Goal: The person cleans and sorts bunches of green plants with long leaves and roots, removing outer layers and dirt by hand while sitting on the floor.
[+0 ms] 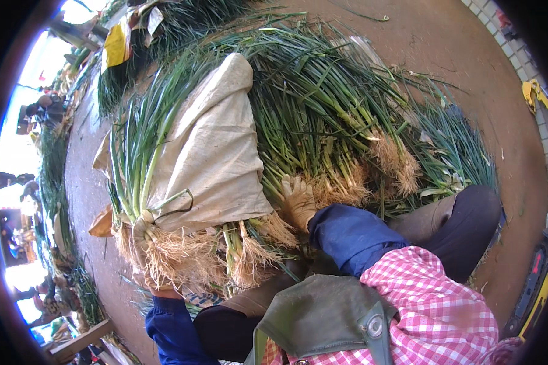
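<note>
A bunch of green onions (141, 176) stands upright at my left, its pale stringy roots (176, 255) hanging toward me. My left hand (149, 284) is at the bottom of this bunch, mostly hidden behind the roots, and appears to support it. A beige cloth (210, 152) lies beside its leaves, over other onions whose roots stick out below. My right hand (298, 204), in a tan glove, reaches past the cloth with fingers spread against the root ends of a large green onion pile (316, 121). Whether it touches single stalks is unclear.
More long green leaves (460, 146) lie at the right by my bent knee. Another heap (182, 24) is at the far left with a yellow wrapper (115, 44). A yellow-handled tool (539, 100) lies at the right edge. People and further greens line the left.
</note>
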A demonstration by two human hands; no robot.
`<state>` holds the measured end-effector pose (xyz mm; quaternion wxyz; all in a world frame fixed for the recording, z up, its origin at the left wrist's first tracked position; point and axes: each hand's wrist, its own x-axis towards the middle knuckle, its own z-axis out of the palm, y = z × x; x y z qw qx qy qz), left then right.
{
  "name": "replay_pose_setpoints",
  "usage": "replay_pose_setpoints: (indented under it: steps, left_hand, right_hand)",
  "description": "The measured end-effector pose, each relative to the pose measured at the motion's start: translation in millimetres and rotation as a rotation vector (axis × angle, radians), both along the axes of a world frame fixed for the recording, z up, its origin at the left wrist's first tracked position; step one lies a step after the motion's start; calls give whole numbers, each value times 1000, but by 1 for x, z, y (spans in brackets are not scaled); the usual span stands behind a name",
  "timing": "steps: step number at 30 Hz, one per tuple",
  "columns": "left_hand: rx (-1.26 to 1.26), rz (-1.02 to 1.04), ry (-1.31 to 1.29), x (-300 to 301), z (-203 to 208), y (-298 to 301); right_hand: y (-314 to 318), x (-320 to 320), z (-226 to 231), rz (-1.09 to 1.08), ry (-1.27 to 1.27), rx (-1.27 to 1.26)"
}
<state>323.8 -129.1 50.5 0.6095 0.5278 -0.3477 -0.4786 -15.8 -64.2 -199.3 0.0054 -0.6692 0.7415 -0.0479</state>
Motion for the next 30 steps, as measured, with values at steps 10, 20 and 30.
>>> replay_pose_setpoints:
  steps: [10,20,30]
  left_hand:
    - [-4,16,-30,-23,11,9]
    - [191,-86,234,-32,32,12]
    - [201,-105,180,-41,38,37]
  right_hand:
    - [-44,-30,52,-43,-382,532]
    - [-107,-123,153,272,-905,971]
    - [-96,-320,305,35,125,425]
